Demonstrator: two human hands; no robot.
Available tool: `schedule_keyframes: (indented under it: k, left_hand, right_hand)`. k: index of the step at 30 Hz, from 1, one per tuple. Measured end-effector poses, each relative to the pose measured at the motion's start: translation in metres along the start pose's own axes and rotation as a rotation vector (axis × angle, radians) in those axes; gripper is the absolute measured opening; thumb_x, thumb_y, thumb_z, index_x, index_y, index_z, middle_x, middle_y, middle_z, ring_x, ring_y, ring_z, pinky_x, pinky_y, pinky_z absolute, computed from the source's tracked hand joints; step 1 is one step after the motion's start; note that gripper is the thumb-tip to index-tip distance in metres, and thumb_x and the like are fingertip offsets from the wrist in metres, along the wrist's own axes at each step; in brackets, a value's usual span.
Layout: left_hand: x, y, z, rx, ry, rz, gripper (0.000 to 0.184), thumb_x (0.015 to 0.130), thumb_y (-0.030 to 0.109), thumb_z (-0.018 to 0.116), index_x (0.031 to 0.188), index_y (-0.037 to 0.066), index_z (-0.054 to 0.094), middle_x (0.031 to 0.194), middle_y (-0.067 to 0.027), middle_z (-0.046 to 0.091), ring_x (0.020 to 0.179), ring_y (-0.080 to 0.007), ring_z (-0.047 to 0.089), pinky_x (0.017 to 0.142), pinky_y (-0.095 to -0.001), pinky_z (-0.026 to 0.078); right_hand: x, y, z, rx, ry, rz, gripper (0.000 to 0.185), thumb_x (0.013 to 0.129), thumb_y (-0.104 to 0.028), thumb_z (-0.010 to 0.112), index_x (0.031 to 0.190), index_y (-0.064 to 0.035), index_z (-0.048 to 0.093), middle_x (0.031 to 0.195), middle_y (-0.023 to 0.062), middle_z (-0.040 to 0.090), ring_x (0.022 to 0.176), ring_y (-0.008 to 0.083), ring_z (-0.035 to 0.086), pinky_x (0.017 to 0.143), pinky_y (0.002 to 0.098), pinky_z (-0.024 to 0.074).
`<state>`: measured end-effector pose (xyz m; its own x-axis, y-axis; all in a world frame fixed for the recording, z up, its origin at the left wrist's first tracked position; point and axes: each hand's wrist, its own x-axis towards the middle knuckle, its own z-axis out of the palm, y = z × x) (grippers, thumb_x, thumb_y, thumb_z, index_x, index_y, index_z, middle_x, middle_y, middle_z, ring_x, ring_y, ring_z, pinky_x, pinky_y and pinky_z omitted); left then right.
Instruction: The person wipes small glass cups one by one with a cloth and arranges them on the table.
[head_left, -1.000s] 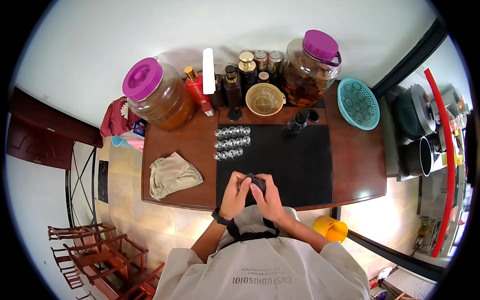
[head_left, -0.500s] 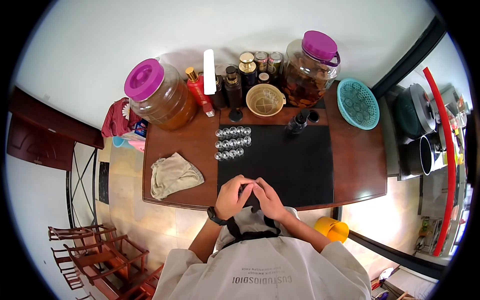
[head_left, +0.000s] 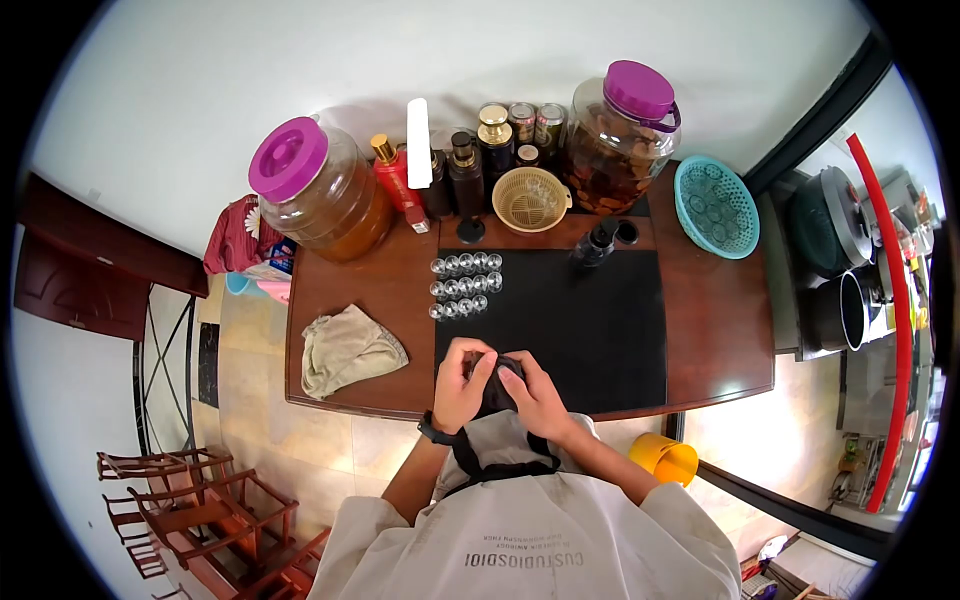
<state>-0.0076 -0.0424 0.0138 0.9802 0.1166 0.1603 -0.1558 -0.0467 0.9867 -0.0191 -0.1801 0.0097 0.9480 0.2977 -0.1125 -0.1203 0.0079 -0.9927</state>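
Note:
Close to my body, at the table's front edge, my left hand (head_left: 461, 388) and my right hand (head_left: 537, 398) curl around a small dark object (head_left: 496, 392). Both thumbs lie on top of it; its kind cannot be made out. Beyond my hands spreads a black mat (head_left: 570, 330), with several small clear glasses (head_left: 466, 287) in rows on its left part. To the left lies a crumpled beige cloth (head_left: 352, 352). A dark bottle (head_left: 592, 246) stands at the mat's far edge, beside a round black piece (head_left: 626, 232).
Along the wall stand two big jars with purple lids, one at left (head_left: 335, 205) and one at right (head_left: 618, 160). Bottles, cans and a tan basket (head_left: 530, 200) sit between them. A turquoise basket (head_left: 716, 207) is at the right. A yellow bucket (head_left: 663, 459) is below the front edge.
My fingertips have moved apart, and more of the dark object shows between my hands. My left wrist has turned slightly. Everything on the table stays in place.

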Motion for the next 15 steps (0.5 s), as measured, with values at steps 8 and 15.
schedule_keyframes:
  k: [8,15]
  left_hand:
    - [-0.006,-0.022,-0.011,0.186,-0.052,-0.102,0.014,0.092,0.013,0.057,0.087,0.002,0.052,0.073,-0.0029,0.057,0.064,-0.0080,0.050,0.059,-0.0237,0.041]
    - [0.004,-0.010,-0.019,-0.145,0.120,-0.157,0.026,0.100,0.027,0.041,0.090,0.004,0.051,0.071,0.0024,0.049,0.066,-0.0053,0.043,0.061,-0.0192,0.035]
  right_hand:
    - [0.001,0.004,-0.002,0.063,-0.050,0.109,0.025,0.096,-0.016,0.049,0.114,0.0014,0.050,0.092,0.0042,0.057,0.084,0.0080,0.050,0.075,0.0239,0.0437]
    - [-0.003,-0.007,-0.002,-0.016,-0.020,-0.133,0.023,0.093,-0.010,0.053,0.113,0.0008,0.052,0.096,0.0052,0.060,0.087,0.0074,0.054,0.076,0.0227,0.0447]
